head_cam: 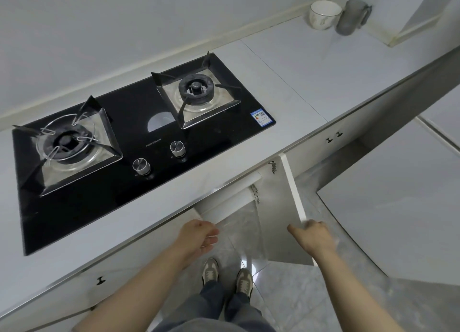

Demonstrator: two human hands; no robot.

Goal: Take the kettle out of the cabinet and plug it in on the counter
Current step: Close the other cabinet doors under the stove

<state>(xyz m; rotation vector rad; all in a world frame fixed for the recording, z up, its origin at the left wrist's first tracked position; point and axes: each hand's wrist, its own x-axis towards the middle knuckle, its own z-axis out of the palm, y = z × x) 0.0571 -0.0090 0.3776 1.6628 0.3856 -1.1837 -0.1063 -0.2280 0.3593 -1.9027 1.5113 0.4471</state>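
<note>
Below the front edge of the bench [323,65], you have both cabinet doors swung out. Your right hand [314,237] is clenched on the outer edge of the right door [278,207], thumb on the inner face, fingers wrapped over the edge. Your left hand [199,235] sits at the edge of the left door [231,202]; its fingers curl around that edge, though motion blur makes the grip hard to read for certain.

The kettle is not visible anywhere: the cabinet interior lies under the bench lip, hidden from this angle, so you cannot yet tell its place or which way its handle points. The opening sits between your two hands, ahead and below them; both are about equally near, the left perhaps slightly closer. You will likely need to crouch to see inside.

At the far right corner of the bench stand a white bowl [324,14] and a grey jug [352,16], just beside each other.
</note>
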